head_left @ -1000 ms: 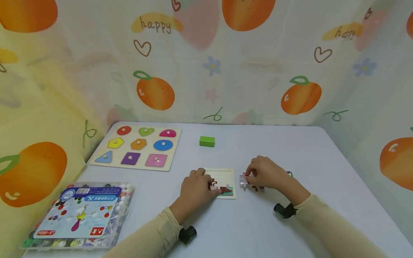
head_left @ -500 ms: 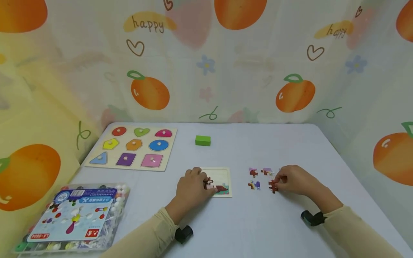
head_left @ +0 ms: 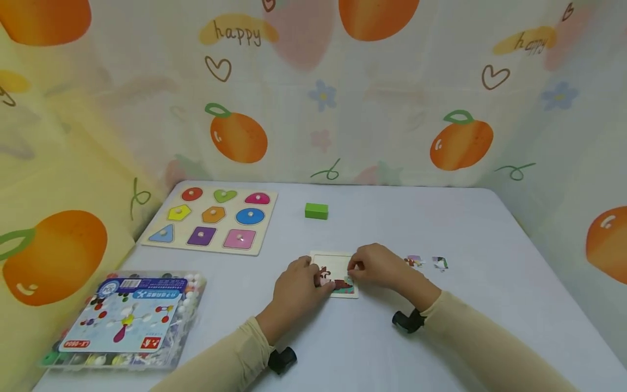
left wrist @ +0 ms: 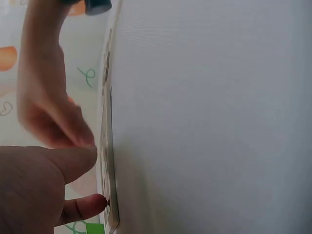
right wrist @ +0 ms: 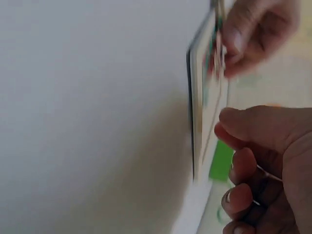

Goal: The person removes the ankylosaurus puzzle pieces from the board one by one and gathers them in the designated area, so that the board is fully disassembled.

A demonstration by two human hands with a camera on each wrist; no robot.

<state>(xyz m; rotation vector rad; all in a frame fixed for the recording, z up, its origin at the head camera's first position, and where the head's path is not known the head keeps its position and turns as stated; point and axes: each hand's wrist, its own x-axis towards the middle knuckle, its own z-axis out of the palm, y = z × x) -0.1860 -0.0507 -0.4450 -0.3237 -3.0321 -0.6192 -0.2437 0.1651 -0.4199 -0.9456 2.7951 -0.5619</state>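
I see the left hand (head_left: 295,287) hold the square, cream wooden tray (head_left: 335,262); I can't tell if the right hand (head_left: 379,268) pinches anything.

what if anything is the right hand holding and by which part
It can't be told: the right hand has thumb and finger close together by the right edge of the puzzle tray, but no piece shows clearly between them.

At twelve o'clock, behind the white table (head_left: 495,234), hangs a pale cloth (head_left: 382,122) printed with oranges (head_left: 238,138), hearts (head_left: 217,69) and the word "happy" (head_left: 237,34). Toward nine o'clock this cloth looks yellow, toward three o'clock more grey. The light is soft.
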